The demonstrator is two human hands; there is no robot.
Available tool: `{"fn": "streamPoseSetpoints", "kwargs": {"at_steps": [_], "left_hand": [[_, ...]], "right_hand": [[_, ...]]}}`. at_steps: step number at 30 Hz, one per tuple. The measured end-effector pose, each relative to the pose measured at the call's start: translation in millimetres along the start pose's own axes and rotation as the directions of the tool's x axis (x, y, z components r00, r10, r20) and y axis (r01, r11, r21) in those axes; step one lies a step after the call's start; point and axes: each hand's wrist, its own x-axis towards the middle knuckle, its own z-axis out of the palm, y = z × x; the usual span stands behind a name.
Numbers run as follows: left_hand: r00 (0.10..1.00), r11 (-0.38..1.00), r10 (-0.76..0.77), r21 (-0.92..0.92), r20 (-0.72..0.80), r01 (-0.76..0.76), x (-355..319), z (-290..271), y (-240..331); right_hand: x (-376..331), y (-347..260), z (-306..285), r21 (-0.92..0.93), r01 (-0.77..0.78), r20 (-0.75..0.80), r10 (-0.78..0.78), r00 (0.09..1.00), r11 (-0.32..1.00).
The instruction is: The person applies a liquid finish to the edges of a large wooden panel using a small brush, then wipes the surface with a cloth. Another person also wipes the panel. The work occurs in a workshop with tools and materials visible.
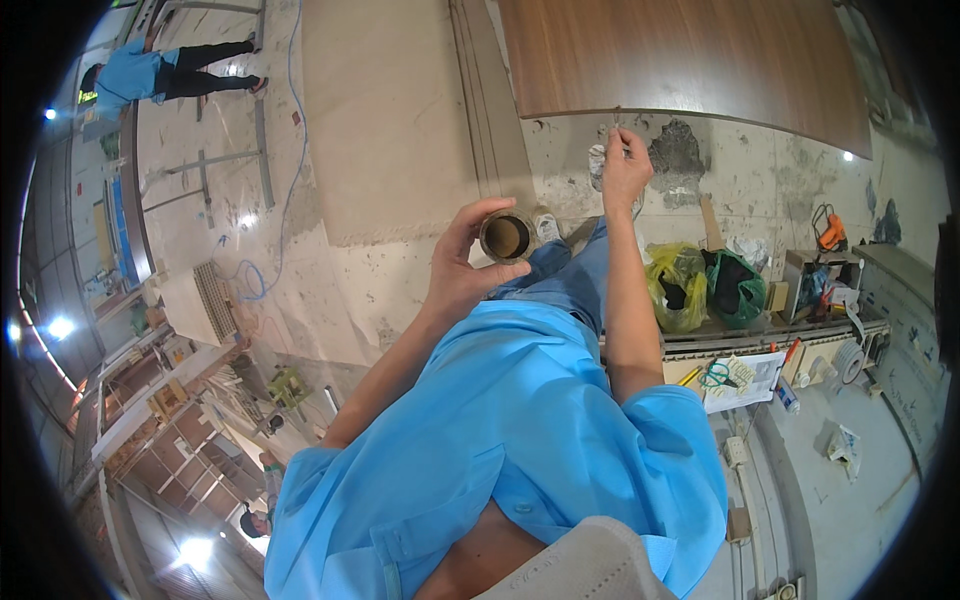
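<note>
My left hand is wrapped round a small round open container with brown material inside, its mouth facing up. My right hand is raised and closed in a pinch on a thin, stick-like tool. The tool's brownish tip is at the near edge of a large wood-grain panel; I cannot tell whether it touches. Too small to make out is the kind of tool.
Yellow and green plastic bags stand at the right beside a cluttered bench. It holds scissors, paper and tape. Large brown sheets lie left of the panel. A blue hose crosses the floor; a person stands far left.
</note>
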Motion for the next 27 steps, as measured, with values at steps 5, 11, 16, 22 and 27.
{"fn": "streamPoseSetpoints", "kwargs": {"at_steps": [5, 11, 16, 22, 27], "left_hand": [[0.998, 0.999, -0.038, 0.027, 0.049, 0.037, 4.9, 6.0, 0.2], [0.998, 1.000, -0.029, 0.002, 0.063, 0.029, 5.8, 13.2, -1.3], [0.993, 0.999, -0.038, 0.017, 0.109, 0.037, 12.1, 24.6, -1.4], [0.987, 0.999, -0.035, -0.007, 0.158, 0.036, 22.7, 46.0, 3.9], [0.979, 0.997, -0.078, 0.021, 0.186, 0.076, 30.7, 60.5, 6.3]], "right_hand": [[-11.2, -5.8, 13.6, 0.027, 0.003, 0.258, -0.009, 0.966, 1.000], [37.0, 17.7, -24.4, -0.041, 0.004, -0.026, -0.005, 1.000, 0.999], [35.2, 18.8, -26.5, 0.046, 0.051, 0.093, -0.055, 0.994, 0.998], [60.0, 29.6, -46.7, -0.007, -0.015, 0.002, 0.015, 1.000, 1.000], [80.1, 39.4, -63.0, 0.034, 0.051, -0.056, -0.049, 0.997, 0.998]]}}
